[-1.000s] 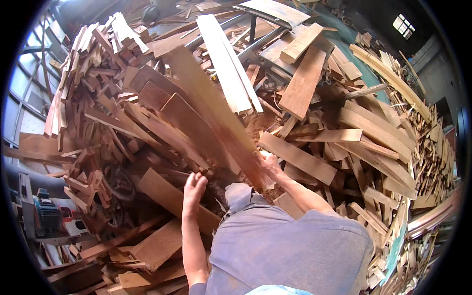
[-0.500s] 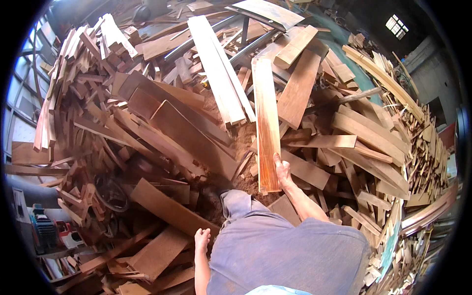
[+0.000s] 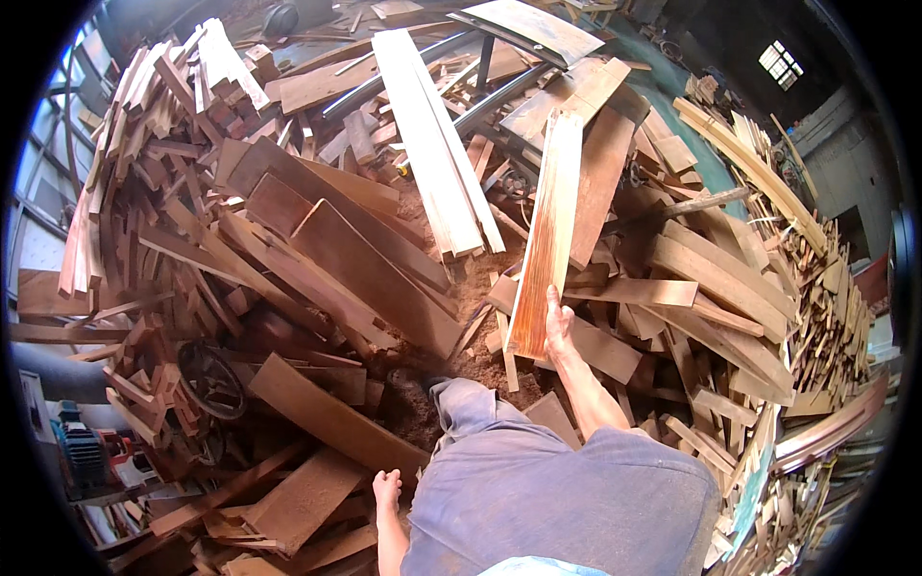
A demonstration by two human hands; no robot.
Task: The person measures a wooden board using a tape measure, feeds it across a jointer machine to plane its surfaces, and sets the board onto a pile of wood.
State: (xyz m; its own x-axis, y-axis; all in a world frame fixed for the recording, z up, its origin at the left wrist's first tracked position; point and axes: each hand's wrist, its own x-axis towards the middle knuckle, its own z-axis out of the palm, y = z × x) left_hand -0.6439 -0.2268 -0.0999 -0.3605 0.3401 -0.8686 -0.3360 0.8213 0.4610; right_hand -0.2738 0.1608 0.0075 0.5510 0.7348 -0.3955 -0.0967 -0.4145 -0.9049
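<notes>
My right hand grips the near end of a long wooden board, its thumb lying along the board's face. The board leans away from me, far end tilted to the right, with reddish-brown grain near my hand and a paler upper part. Low at my left side, beside a wide dusty brown board, my left hand hangs with its fingers curled in and nothing visible in them. Just left of the held board lie long pale planks, side by side.
Wide brown boards lean in front of me to the left. A tall heap of offcuts rises on the left, near a dark handwheel and a blue motor. Stacked thick boards lie right. A metal-framed table stands ahead.
The held board's far end has swung to the right, and its near end has come up slightly with my right hand. My left hand has shifted a little down and left.
</notes>
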